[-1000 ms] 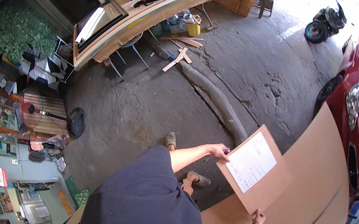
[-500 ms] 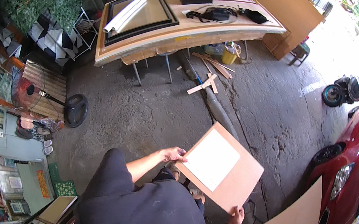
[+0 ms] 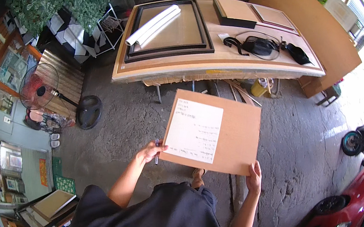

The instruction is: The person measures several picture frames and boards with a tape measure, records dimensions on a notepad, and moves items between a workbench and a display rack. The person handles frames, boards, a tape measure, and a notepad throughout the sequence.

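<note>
Between my two hands is a flat brown board (image 3: 239,137), like a piece of cardboard, held up in front of me. A white sheet of paper (image 3: 192,133) with handwriting lies over its left part. My left hand (image 3: 151,152) pinches the lower left corner, thumb on the front and fingers behind. A slim pen-like thing (image 3: 156,159) sticks out below that hand. My right hand (image 3: 254,177) is closed on the lower right corner, with its other fingers partly hidden behind the board.
Ahead stands a worktable (image 3: 225,63) bearing black frames (image 3: 209,30), rolled white paper (image 3: 154,25), a black box (image 3: 233,21) and a black bag (image 3: 261,46). A fan (image 3: 40,90) is at left, a motorbike (image 3: 362,139) and red car (image 3: 343,213) at right. Wood strips (image 3: 242,94) lie under the table.
The board has turned square to me and moved left and up, both hands still on its corners. My view has swung right, towards the worktable. The pen-like thing now shows by my left hand.
</note>
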### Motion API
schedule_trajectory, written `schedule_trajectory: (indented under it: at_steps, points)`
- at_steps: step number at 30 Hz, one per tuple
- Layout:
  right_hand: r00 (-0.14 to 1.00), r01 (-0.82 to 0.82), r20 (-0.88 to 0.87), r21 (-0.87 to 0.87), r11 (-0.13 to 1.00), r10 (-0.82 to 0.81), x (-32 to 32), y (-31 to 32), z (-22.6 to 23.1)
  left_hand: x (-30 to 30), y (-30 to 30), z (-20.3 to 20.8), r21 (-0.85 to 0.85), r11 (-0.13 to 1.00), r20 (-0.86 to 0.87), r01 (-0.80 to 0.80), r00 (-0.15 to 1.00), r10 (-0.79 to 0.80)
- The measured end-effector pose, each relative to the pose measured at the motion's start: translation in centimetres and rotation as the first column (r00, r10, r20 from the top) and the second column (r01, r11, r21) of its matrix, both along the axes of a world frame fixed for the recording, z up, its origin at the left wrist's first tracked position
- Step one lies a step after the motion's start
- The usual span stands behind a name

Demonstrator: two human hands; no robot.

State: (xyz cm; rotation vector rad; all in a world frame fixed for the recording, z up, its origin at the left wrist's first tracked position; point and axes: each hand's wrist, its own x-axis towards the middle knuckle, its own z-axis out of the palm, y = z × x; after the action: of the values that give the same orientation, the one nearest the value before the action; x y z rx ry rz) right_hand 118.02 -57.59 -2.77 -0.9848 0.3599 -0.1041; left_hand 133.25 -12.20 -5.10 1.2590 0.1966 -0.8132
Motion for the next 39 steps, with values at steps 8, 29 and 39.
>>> schedule_trajectory:
  at_steps: [8, 29, 39]
  points:
    - [0.982, -0.156, 0.103, -0.012, 0.988, 0.157, 28.0, -1.7, -0.4, 17.8, -0.4, 4.2, 0.025, 0.921, 0.023, -0.389, 0.921, 0.389]
    - [0.941, -0.291, -0.337, -0.846, 0.446, -0.025, 64.2, -2.6, -5.1, 48.1, 0.0, 5.5, 0.394, 0.799, 0.439, -0.454, 0.857, 0.270]
    - [0.970, -0.205, -0.241, -0.764, 0.611, 0.025, 59.4, 9.9, 8.6, 53.1, -10.0, 13.2, -0.623, 0.773, -0.076, -0.119, 0.993, 0.092]
